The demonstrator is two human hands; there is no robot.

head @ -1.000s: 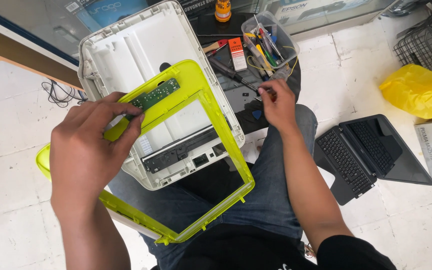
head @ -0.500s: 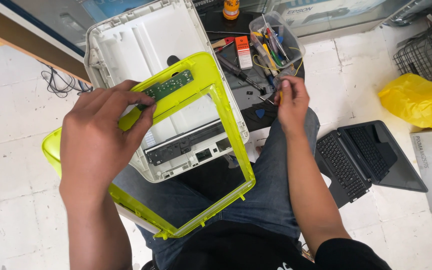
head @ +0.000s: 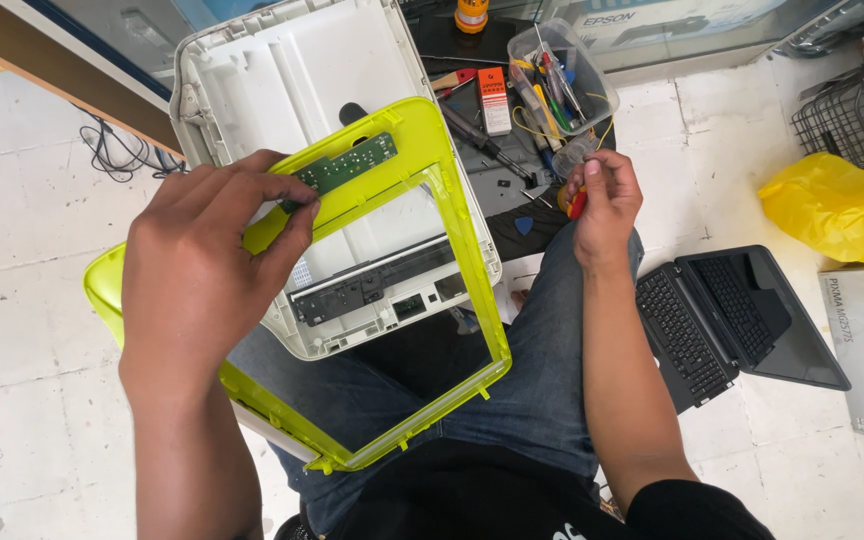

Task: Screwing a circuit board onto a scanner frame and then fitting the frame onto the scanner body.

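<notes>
Head camera, looking down over the person's lap: the left hand (head: 202,275) grips the translucent lime-green plastic frame (head: 472,290) at its upper left bar, fingers curled over the edge and fingertips pressed on or just beside the small green circuit board (head: 344,165) fixed to that bar. The frame rests tilted across the blue-jeaned knees, and through its open middle shows the white plastic printer casing (head: 282,70), which lies beneath it and reaches beyond the frame's top edge. The right hand (head: 604,205), well to the right of the frame, is closed around a small tool with a red and yellow handle (head: 574,203), thumb and fingers pinching it. Just above that hand, past the frame's upper right corner, stands a clear plastic tub of assorted tools (head: 557,75), with a black-handled screwdriver (head: 482,135) lying on a dark surface between tub and frame. Farther right of the frame, on the pale tiled floor (head: 22,200), sit an open black laptop (head: 742,320) and a crumpled yellow plastic bag (head: 837,210). Left of the frame's top, black cables (head: 117,150) trail on the floor.
</notes>
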